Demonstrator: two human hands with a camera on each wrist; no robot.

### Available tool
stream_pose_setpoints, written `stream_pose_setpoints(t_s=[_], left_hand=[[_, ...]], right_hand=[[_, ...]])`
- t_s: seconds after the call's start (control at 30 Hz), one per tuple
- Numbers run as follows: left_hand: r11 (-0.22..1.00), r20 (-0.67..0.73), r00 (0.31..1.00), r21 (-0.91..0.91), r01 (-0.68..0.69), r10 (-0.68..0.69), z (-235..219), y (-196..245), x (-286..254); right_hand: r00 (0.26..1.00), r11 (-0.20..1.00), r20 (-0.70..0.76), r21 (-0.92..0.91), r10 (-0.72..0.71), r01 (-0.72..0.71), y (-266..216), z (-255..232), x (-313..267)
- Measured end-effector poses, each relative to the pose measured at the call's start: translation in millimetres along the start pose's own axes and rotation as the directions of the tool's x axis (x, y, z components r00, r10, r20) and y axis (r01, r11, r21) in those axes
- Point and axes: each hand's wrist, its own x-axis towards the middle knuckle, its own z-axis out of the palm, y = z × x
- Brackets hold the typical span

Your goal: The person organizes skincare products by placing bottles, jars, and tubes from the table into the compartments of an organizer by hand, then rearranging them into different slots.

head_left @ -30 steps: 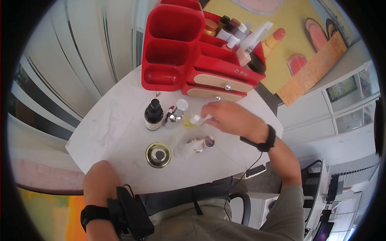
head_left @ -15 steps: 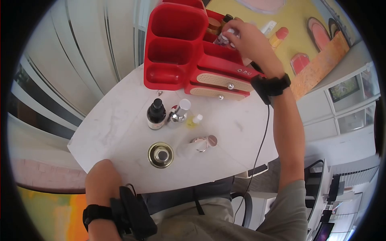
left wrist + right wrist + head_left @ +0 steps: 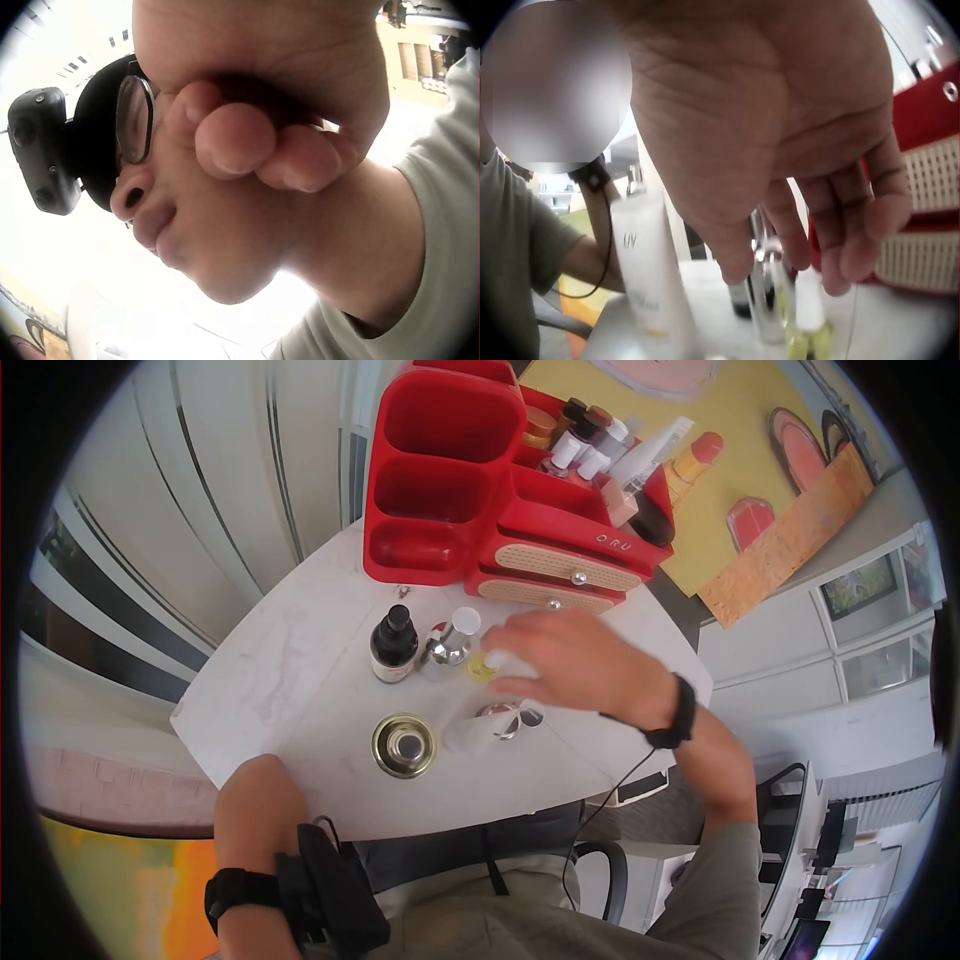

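Note:
My right hand (image 3: 575, 660) reaches over the table with fingers extended. In the right wrist view its fingertips hang right at the white cap of a small bottle of yellow liquid (image 3: 810, 341), thumb to one side. Left of that bottle stand a silver bottle (image 3: 452, 646) and a dark bottle with a black cap (image 3: 393, 650). A white tube marked UV (image 3: 646, 262) stands close to the thumb side. My left hand (image 3: 277, 60), fingers loosely curled and holding nothing, is beside the cheek; it is outside the head view.
A red organizer (image 3: 480, 530) with two woven-front drawers stands at the back, several bottles and cosmetics in its right part. A round gold-rimmed container (image 3: 404, 746) sits near the front of the marble-look table (image 3: 260, 670). A cable (image 3: 615, 795) hangs from the right wrist.
The right hand carried a small white-capped bottle from the table up into the organizer, let it go, and came back down over the yellow bottle. The left arm stays put.

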Motion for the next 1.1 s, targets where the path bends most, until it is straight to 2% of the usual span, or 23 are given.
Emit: stream_pose_setpoints(t_s=[0.07, 0.13, 0.2, 0.27, 0.3, 0.33, 0.4, 0.47, 0.5, 0.53, 0.57, 0.6, 0.63, 0.67, 0.7, 0.77, 0.8, 0.83, 0.9, 0.97, 1.03, 1.07, 1.1], left_hand=[[0.992, 0.062, 0.997, 0.112, -0.06, 0.054, -4, 20, 5], [0.988, 0.067, 0.993, 0.111, -0.105, 0.098, -3, -7, 0], [0.983, 0.075, 0.987, 0.108, -0.149, 0.141, -5, -13, -1], [0.997, 0.036, 0.997, 0.038, 0.066, -0.067, -6, -2, -2], [0.997, 0.036, 0.997, 0.038, 0.068, -0.07, -3, -4, -3], [0.995, -0.023, 0.995, -0.023, 0.098, -0.099, 1, -9, -4], [0.988, -0.091, 0.987, -0.092, 0.121, -0.13, 7, -14, -5], [0.983, -0.159, 0.976, -0.133, 0.129, -0.149, 11, -15, -6], [0.982, -0.16, 0.976, -0.137, 0.127, -0.149, 17, -1, -4], [0.823, -0.168, 0.984, 0.549, 0.145, -0.061, 25, 25, 1], [0.251, -0.114, 0.993, 0.962, 0.107, 0.012, 28, 39, 2], [0.249, -0.109, 0.994, 0.963, 0.102, 0.015, 22, 37, 1], [0.745, -0.165, 0.985, 0.65, 0.147, -0.05, 12, 31, 0], [0.981, -0.172, 0.975, 0.112, 0.158, -0.138, 5, 24, -1], [0.981, -0.171, 0.976, 0.117, 0.157, -0.136, 4, 11, -4], [0.987, -0.144, 0.981, -0.107, 0.117, -0.132, 5, -14, -8], [0.987, -0.145, 0.98, -0.11, 0.117, -0.133, 3, -15, -7], [0.991, -0.119, 0.989, -0.103, 0.081, -0.093, 2, -16, -8], [0.994, -0.091, 0.994, -0.1, 0.046, -0.055, 1, -14, -9], [0.996, -0.101, 0.991, -0.037, 0.083, -0.087, 0, -9, -7], [0.997, -0.087, 0.994, -0.054, 0.056, -0.061, -2, -12, -7], [0.997, -0.076, 0.997, -0.072, 0.026, -0.032, -2, -13, -7], [0.997, -0.076, 0.997, -0.071, 0.028, -0.033, -1, -11, -6]], right_hand=[[0.989, 0.999, 0.149, 0.02, 0.024, -0.027, 1, 19, 1], [0.993, 0.999, 0.119, 0.033, -0.004, 0.0, 9, 17, 5], [0.999, 0.991, -0.014, 0.131, -0.033, 0.035, 17, -5, 8], [0.97, 0.99, -0.236, 0.113, -0.054, 0.082, 27, -44, 12], [0.96, 0.987, -0.261, 0.152, 0.098, -0.059, 25, -70, 13], [0.928, 0.96, -0.278, 0.194, 0.25, -0.2, 23, -91, 16], [0.858, 0.975, -0.464, 0.083, 0.219, -0.204, 40, -111, 29], [0.836, 0.966, -0.483, 0.117, 0.259, -0.231, 49, -108, 49], [0.816, 0.957, -0.502, 0.151, 0.289, -0.246, 54, -105, 59], [0.814, 0.957, -0.503, 0.153, 0.289, -0.246, 65, -101, 66], [0.804, 0.967, -0.542, 0.081, 0.247, -0.243, 79, -93, 74], [0.792, 0.971, -0.577, 0.005, 0.199, -0.24, 88, -85, 80], [0.792, 0.972, -0.579, 0.002, 0.193, -0.235, 95, -80, 82], [0.8, 0.959, -0.585, -0.126, 0.135, -0.254, 100, -76, 84], [0.809, 0.929, -0.583, -0.251, 0.079, -0.272, 104, -74, 85], [0.805, 0.937, -0.59, -0.245, 0.059, -0.249, 103, -70, 85], [0.799, 0.944, -0.599, -0.237, 0.044, -0.23, 102, -67, 83], [0.799, 0.943, -0.6, -0.233, 0.052, -0.236, 89, -70, 76], [0.77, 0.935, -0.613, -0.139, 0.178, -0.326, 56, -74, 55], [0.799, 0.965, -0.565, -0.021, 0.204, -0.262, 34, -64, 29], [0.916, 0.987, -0.376, 0.125, 0.141, -0.101, 15, -44, -3], [0.964, 0.981, -0.206, 0.136, 0.166, -0.14, 5, -33, -17], [0.977, 0.996, -0.211, 0.087, 0.022, -0.004, 7, -6, -30]])
